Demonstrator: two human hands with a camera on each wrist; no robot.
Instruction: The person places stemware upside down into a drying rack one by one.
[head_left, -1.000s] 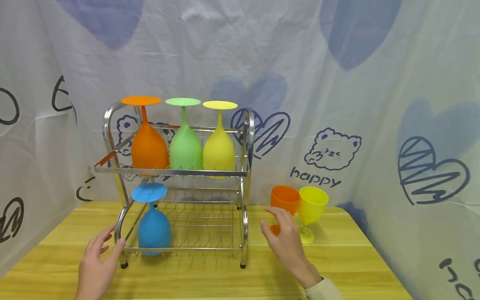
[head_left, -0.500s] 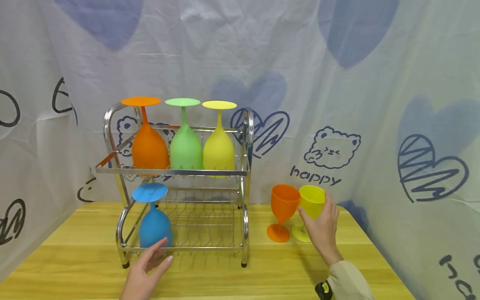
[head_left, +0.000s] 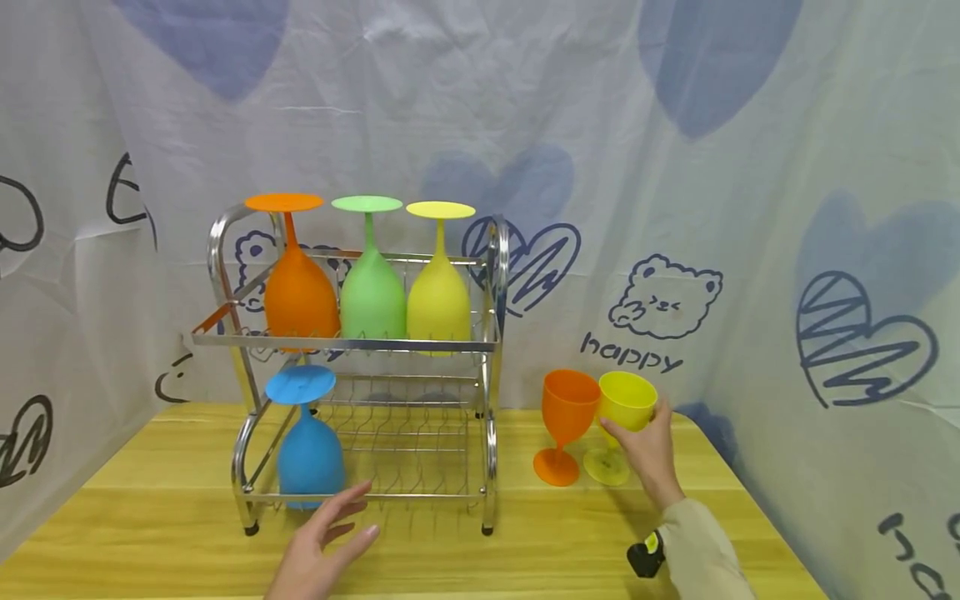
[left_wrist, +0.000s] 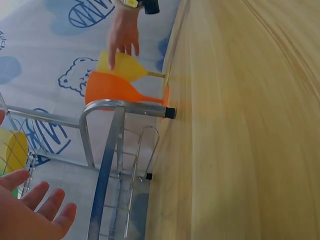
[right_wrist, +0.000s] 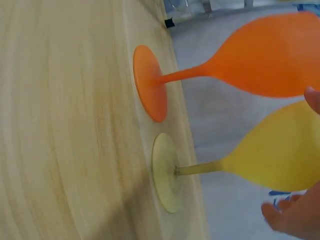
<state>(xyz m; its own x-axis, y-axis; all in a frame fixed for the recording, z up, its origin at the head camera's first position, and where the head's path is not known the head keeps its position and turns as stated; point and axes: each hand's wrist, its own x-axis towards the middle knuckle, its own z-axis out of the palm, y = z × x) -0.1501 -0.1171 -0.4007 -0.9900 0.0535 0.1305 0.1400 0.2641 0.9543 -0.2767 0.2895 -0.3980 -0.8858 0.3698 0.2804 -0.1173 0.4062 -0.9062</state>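
My right hand (head_left: 651, 450) is around the bowl of a yellow plastic goblet (head_left: 626, 400), thumb on the left side and fingers on the far right. This goblet stands upright on the table, and the right wrist view shows its foot on the wood. Right beside it stands an upright orange goblet (head_left: 570, 404). My left hand (head_left: 322, 542) holds nothing, its fingers spread before the lower front bar of a two-tier metal dish rack (head_left: 405, 498). Behind that bar a blue goblet (head_left: 309, 458) is upside down on the lower tier.
On the rack's upper tier an orange goblet (head_left: 302, 300), a green goblet (head_left: 372, 300) and a yellow goblet (head_left: 438, 304) stand upside down in a row. A patterned cloth (head_left: 375, 100) hangs behind the wooden table (head_left: 135, 533).
My right hand has moved right, from in front of the orange goblet to the yellow one. My left hand has moved right, from the rack's left side to its front.
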